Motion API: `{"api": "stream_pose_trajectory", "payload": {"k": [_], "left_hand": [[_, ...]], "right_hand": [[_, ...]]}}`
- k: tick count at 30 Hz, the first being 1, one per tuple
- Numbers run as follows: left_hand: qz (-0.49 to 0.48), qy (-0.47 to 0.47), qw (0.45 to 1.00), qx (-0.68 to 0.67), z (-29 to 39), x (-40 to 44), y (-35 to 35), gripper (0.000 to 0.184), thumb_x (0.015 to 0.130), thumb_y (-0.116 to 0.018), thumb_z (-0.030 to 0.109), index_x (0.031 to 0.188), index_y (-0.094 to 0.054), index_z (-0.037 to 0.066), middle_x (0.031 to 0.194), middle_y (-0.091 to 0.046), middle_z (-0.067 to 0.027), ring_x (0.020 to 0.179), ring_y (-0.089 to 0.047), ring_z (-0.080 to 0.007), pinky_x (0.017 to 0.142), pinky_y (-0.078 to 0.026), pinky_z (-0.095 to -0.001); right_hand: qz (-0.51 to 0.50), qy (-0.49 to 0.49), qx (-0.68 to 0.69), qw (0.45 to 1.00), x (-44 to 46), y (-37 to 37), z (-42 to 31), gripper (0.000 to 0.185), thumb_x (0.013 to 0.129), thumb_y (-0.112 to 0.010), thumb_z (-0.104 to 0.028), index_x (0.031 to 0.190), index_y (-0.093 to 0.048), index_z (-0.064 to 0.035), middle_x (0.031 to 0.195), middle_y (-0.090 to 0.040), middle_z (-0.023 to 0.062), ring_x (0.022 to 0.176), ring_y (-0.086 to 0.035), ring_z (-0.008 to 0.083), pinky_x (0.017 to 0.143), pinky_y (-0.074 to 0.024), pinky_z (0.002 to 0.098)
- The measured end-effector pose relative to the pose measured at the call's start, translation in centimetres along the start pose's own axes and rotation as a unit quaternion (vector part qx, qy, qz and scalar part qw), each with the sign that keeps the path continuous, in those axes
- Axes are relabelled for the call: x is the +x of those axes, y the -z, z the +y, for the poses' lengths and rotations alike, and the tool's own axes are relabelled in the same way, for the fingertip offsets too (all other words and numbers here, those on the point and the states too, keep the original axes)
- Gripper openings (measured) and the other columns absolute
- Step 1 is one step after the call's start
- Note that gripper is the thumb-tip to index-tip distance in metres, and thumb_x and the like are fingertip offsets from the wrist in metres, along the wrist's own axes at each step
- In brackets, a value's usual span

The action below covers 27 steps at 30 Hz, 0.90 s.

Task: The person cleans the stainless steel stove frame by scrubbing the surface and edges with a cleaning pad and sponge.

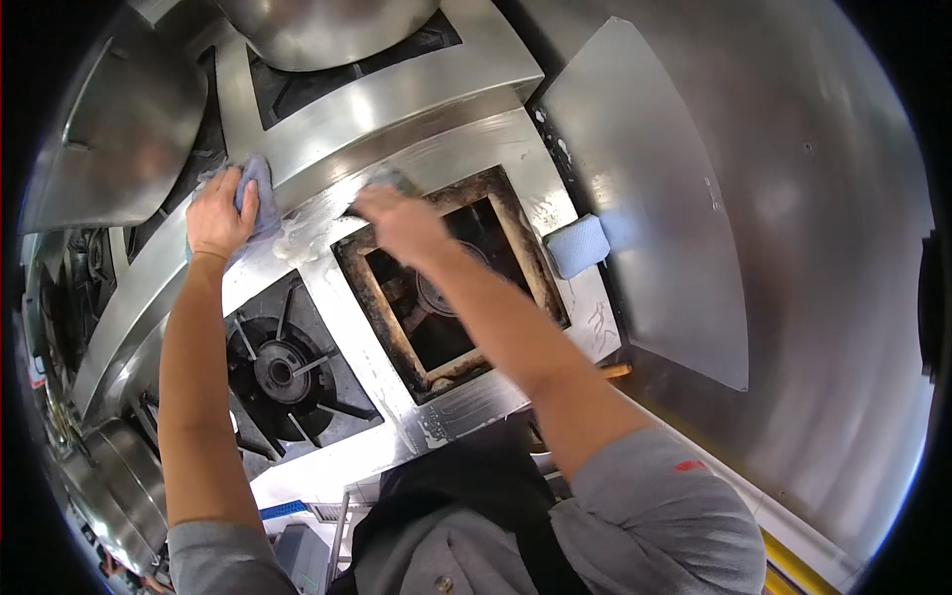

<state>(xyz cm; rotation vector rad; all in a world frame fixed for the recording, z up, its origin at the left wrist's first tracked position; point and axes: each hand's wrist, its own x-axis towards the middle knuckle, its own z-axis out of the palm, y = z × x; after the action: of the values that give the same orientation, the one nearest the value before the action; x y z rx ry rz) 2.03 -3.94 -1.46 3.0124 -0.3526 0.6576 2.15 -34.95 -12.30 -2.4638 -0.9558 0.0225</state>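
Observation:
My left hand presses a bluish-grey cloth against the steel ledge at the back of the stove, fingers closed over it. Blurred by motion, my right hand is on the stove top just behind the square burner opening. Its fingers are closed over a dark greyish piece, perhaps a scouring pad, too smeared to name. White suds lie on the steel between my hands. Browned, burnt residue coats the frame of the opening, which has no grate on it.
A light-blue sponge rests at the stove's right edge, beside the steel wall. Left of the opening is a burner with its grate. Large steel pots stand on the raised back burners.

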Motion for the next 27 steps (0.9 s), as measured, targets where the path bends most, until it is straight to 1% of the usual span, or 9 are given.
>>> {"api": "stream_pose_trajectory", "payload": {"k": [1, 2, 5, 8, 12, 15, 18, 23, 27], "left_hand": [[-0.010, 0.005, 1.000, 0.004, 0.1, 0.1, 0.1, 0.028, 0.096, -0.058, 0.034, 0.105, -0.064, 0.008, 0.096, -0.068, -0.0136, 0.085, -0.067, -0.0358, 0.070, -0.054, -0.0457], [-0.023, 0.013, 1.000, 0.009, 0.0, -0.1, 0.4, 0.028, 0.096, -0.058, 0.034, 0.105, -0.064, 0.008, 0.096, -0.068, -0.0136, 0.085, -0.067, -0.0358, 0.071, -0.054, -0.0456], [-0.029, 0.021, 0.999, 0.007, 0.3, -0.1, 0.8, 0.027, 0.096, -0.058, 0.033, 0.104, -0.063, 0.008, 0.097, -0.068, -0.0132, 0.085, -0.067, -0.0357, 0.071, -0.054, -0.0455], [-0.045, 0.032, 0.998, 0.000, 0.4, 0.0, 0.9, 0.026, 0.096, -0.058, 0.033, 0.102, -0.063, 0.008, 0.095, -0.068, -0.0129, 0.085, -0.067, -0.0354, 0.070, -0.054, -0.0456], [-0.018, 0.018, 1.000, 0.003, 0.1, 0.0, 0.6, 0.026, 0.096, -0.058, 0.033, 0.101, -0.062, 0.008, 0.093, -0.067, -0.0123, 0.085, -0.066, -0.0351, 0.070, -0.053, -0.0455], [-0.020, 0.019, 1.000, -0.002, 0.2, -0.2, 0.7, 0.026, 0.096, -0.057, 0.034, 0.101, -0.062, 0.008, 0.091, -0.066, -0.0122, 0.085, -0.066, -0.0351, 0.070, -0.053, -0.0456], [-0.016, 0.017, 1.000, -0.004, 0.0, -0.3, 0.6, 0.026, 0.096, -0.057, 0.034, 0.099, -0.061, 0.009, 0.091, -0.065, -0.0120, 0.084, -0.066, -0.0353, 0.069, -0.053, -0.0459], [-0.034, 0.022, 0.999, -0.002, 0.2, -0.1, 0.7, 0.026, 0.096, -0.057, 0.035, 0.098, -0.060, 0.009, 0.089, -0.064, -0.0119, 0.082, -0.065, -0.0356, 0.067, -0.053, -0.0464], [-0.017, 0.015, 1.000, -0.006, 0.3, 0.0, 0.6, 0.026, 0.097, -0.057, 0.035, 0.097, -0.059, 0.009, 0.088, -0.064, -0.0119, 0.081, -0.065, -0.0356, 0.067, -0.053, -0.0466]], "right_hand": [[-0.106, -0.127, -0.004, 0.986, 0.1, 3.7, 1.8, 0.051, 0.083, -0.060, -0.006, 0.134, -0.061, -0.0150, 0.138, -0.062, 0.0090, 0.124, -0.062, 0.0266, 0.105, -0.0497, 0.0411], [0.065, -0.070, -0.042, 0.995, -1.0, 4.9, 5.8, 0.047, 0.083, -0.059, -0.004, 0.128, -0.066, -0.0156, 0.131, -0.066, 0.0111, 0.117, -0.065, 0.0289, 0.102, -0.0520, 0.0417], [0.067, -0.287, 0.013, 0.956, -1.6, 12.0, 9.8, 0.045, 0.085, -0.054, -0.001, 0.127, -0.065, -0.0094, 0.128, -0.066, 0.0160, 0.114, -0.066, 0.0300, 0.096, -0.0540, 0.0430], [0.105, -0.181, -0.141, 0.968, -0.7, 3.3, 5.0, 0.044, 0.086, -0.055, -0.003, 0.129, -0.063, -0.0040, 0.137, -0.061, 0.0160, 0.122, -0.062, 0.0286, 0.100, -0.0526, 0.0430], [0.076, 0.002, 0.030, 0.997, -0.5, -3.4, -5.3, 0.053, 0.085, -0.056, -0.003, 0.137, -0.053, -0.0046, 0.146, -0.054, 0.0132, 0.132, -0.055, 0.0288, 0.109, -0.0470, 0.0415], [-0.024, -0.087, 0.044, 0.995, -1.7, 2.9, -0.5, 0.054, 0.080, -0.057, 0.001, 0.132, -0.059, -0.0136, 0.139, -0.060, 0.0089, 0.130, -0.056, 0.0289, 0.109, -0.0474, 0.0404], [0.156, -0.100, -0.005, 0.983, -2.5, 6.6, 7.5, 0.049, 0.079, -0.058, 0.002, 0.126, -0.062, -0.0095, 0.133, -0.062, 0.0127, 0.121, -0.061, 0.0306, 0.099, -0.0536, 0.0402], [0.131, -0.065, 0.005, 0.989, -2.1, -1.4, -3.1, 0.052, 0.078, -0.057, 0.004, 0.129, -0.060, -0.0064, 0.139, -0.057, 0.0138, 0.132, -0.051, 0.0319, 0.112, -0.0433, 0.0416], [0.112, -0.075, -0.002, 0.991, -3.7, 1.5, 1.4, 0.056, 0.077, -0.055, 0.005, 0.131, -0.059, -0.0074, 0.138, -0.059, 0.0123, 0.131, -0.053, 0.0308, 0.110, -0.0451, 0.0410]]}}
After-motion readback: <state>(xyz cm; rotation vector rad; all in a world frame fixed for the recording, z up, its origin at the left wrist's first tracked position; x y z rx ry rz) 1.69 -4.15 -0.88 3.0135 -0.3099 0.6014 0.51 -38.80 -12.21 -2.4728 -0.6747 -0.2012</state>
